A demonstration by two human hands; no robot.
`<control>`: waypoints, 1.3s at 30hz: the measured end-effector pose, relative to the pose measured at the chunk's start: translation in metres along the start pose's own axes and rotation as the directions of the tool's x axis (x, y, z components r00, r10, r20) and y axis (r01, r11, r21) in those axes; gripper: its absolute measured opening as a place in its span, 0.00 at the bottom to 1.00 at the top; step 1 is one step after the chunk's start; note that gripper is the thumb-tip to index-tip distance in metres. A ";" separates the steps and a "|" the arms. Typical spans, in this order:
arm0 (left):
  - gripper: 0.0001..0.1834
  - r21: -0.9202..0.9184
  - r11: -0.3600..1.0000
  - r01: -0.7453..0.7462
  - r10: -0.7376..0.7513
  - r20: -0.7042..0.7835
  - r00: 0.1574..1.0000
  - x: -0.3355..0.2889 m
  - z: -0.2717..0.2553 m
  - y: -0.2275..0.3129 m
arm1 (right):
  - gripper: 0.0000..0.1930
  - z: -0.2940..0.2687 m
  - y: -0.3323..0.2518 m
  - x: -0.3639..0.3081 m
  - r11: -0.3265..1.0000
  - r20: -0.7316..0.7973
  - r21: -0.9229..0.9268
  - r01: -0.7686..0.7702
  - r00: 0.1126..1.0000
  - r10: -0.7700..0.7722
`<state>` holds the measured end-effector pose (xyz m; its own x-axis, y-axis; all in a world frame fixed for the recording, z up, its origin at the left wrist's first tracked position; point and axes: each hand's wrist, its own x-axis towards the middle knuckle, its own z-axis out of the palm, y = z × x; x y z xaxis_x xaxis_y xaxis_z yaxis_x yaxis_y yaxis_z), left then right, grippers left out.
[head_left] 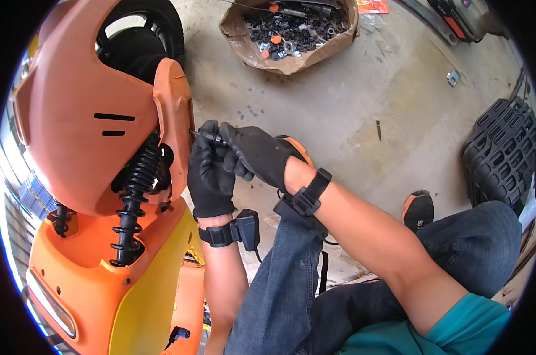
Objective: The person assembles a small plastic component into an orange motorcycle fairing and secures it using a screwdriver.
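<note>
My right hand [253,151], in a black glove, is closed around a short black screwdriver-like tool [213,138] with a thin metal tip. The tip points left at the edge of an orange fender piece [174,118]; whether it touches cannot be made out. My left hand [209,177], also gloved, is just below, its fingers curled about the same tool's front end. Beside my hands stands an orange scooter-like vehicle, its large orange body shell [84,106] above a black coil-spring shock absorber [135,201].
A torn cardboard box [297,64] full of dark fasteners stands at the far side. One small dark bit [379,129] lies on the concrete floor. Farther right are a metal bracket [453,78], a black power tool [457,21] and a black slotted plastic part [501,151].
</note>
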<state>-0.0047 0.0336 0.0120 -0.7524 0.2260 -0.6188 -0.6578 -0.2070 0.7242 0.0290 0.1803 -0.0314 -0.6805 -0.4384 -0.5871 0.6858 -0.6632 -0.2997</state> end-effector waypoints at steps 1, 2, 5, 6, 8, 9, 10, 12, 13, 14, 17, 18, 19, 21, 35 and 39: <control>0.22 -0.040 0.999 0.004 -0.003 0.027 1.000 -0.001 0.001 0.000 | 0.27 0.002 0.001 0.002 0.995 0.036 0.062 0.075 0.996 -0.077; 0.22 -0.080 0.997 0.008 -0.004 0.055 0.998 -0.001 0.002 0.002 | 0.19 -0.001 0.001 0.005 0.996 0.046 0.069 0.053 0.997 -0.057; 0.22 -0.023 0.996 -0.081 0.077 -0.131 0.988 0.004 0.005 -0.003 | 0.14 0.014 0.014 0.013 0.899 -0.195 -0.212 0.384 0.884 -0.424; 0.22 -0.016 0.996 -0.083 0.081 -0.104 0.991 0.005 0.005 -0.003 | 0.16 0.013 0.015 0.013 0.912 -0.180 -0.212 0.352 0.903 -0.391; 0.21 0.021 0.998 -0.062 0.064 -0.166 0.984 0.006 0.004 -0.002 | 0.14 0.014 0.014 0.005 0.933 -0.168 -0.099 0.345 0.918 -0.358; 0.20 0.000 0.999 -0.036 0.036 -0.135 0.990 0.005 0.004 0.000 | 0.14 0.014 0.011 0.002 0.963 -0.174 -0.044 0.265 0.947 -0.269; 0.20 -0.022 1.000 -0.012 0.009 -0.103 0.995 0.003 0.003 0.002 | 0.15 0.010 0.007 -0.001 0.983 -0.120 -0.008 0.185 0.975 -0.185; 0.19 -0.099 0.995 0.032 -0.034 -0.018 0.999 0.003 0.003 0.002 | 0.17 0.001 0.001 -0.004 0.998 -0.015 0.033 -0.047 0.999 0.048; 0.20 -0.099 0.995 0.023 -0.024 -0.008 1.000 0.003 0.003 0.003 | 0.19 0.004 0.001 -0.002 1.000 -0.055 -0.020 -0.008 0.998 0.007; 0.20 -0.096 0.995 0.019 -0.020 -0.013 1.000 0.003 0.004 0.002 | 0.20 0.006 0.002 0.002 0.994 -0.088 -0.083 0.067 0.993 -0.074; 0.22 -0.069 0.996 -0.050 0.043 -0.090 0.995 0.003 0.003 -0.001 | 0.17 0.013 0.015 0.012 0.944 -0.166 -0.099 0.316 0.930 -0.329; 0.23 -0.063 0.994 -0.085 0.078 -0.104 0.992 0.004 0.003 -0.001 | 0.15 0.016 0.020 0.014 0.911 -0.195 -0.079 0.404 0.890 -0.411; 0.23 -0.052 0.996 -0.079 0.073 -0.103 0.992 0.005 0.002 -0.002 | 0.14 0.018 0.024 0.017 0.883 -0.245 -0.064 0.465 0.851 -0.465; 0.23 -0.032 0.997 -0.064 0.061 -0.091 0.994 0.006 0.001 -0.003 | 0.15 0.021 0.024 0.018 0.846 -0.194 -0.076 0.528 0.825 -0.532; 0.23 0.034 0.996 -0.079 0.083 -0.119 0.989 0.006 0.008 -0.003 | 0.17 0.013 0.017 0.016 0.904 -0.216 0.042 0.425 0.888 -0.407; 0.23 0.150 0.988 -0.032 0.052 -0.132 0.990 0.010 0.003 0.000 | 0.20 0.008 0.011 0.007 0.914 -0.136 0.029 0.406 0.907 -0.398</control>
<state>-0.0124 0.0387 0.0070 -0.7837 0.0871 -0.6150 -0.6206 -0.0692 0.7811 0.0298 0.1649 -0.0325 -0.8554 -0.0510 -0.5154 0.3429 -0.8015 -0.4899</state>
